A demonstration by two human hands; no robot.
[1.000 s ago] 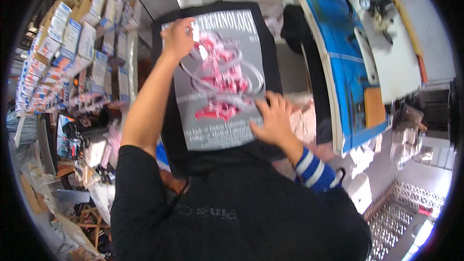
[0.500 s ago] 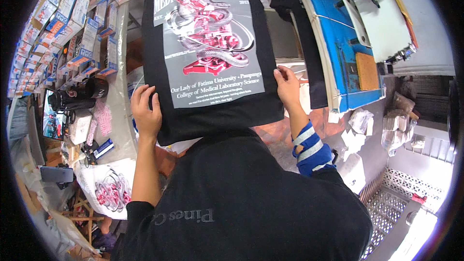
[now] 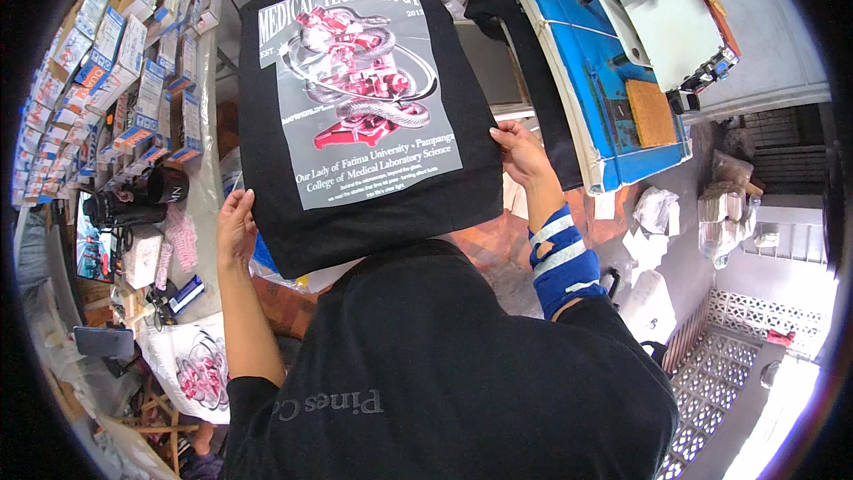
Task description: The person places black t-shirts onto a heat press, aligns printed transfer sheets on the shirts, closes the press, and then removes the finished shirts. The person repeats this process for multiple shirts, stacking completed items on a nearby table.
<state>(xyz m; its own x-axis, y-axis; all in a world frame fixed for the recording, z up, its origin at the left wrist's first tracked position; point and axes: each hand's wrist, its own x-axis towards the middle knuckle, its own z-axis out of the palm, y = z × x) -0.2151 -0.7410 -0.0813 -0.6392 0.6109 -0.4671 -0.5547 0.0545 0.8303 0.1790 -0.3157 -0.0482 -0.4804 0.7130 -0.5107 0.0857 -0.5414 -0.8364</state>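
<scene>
A black printed shirt (image 3: 382, 231) lies spread in front of me, its lower part close to my body. On it is a grey rectangular print (image 3: 360, 98) with white lettering and a red and silver microscope wrapped by a snake. My left hand (image 3: 236, 227) pinches the shirt's left edge near the lower corner between thumb and fingers. At the right edge, my right hand (image 3: 526, 156) grips the cloth in a similar pinch, a little higher up. A blue and white striped band covers my right forearm.
Stacked small boxes (image 3: 115, 62) fill the left side. Below them a phone (image 3: 104, 341) and a printed sheet (image 3: 191, 369) rest near the table. To the right stands a blue-topped machine bed (image 3: 586, 80) with black cloth beside it. Plastic-wrapped bundles (image 3: 724, 222) lie farther right.
The shirt sits further left in view and slightly tilted. My left hand has gone from curled fingers beside the edge to a pinch lower down; my right hand now pinches the right edge.
</scene>
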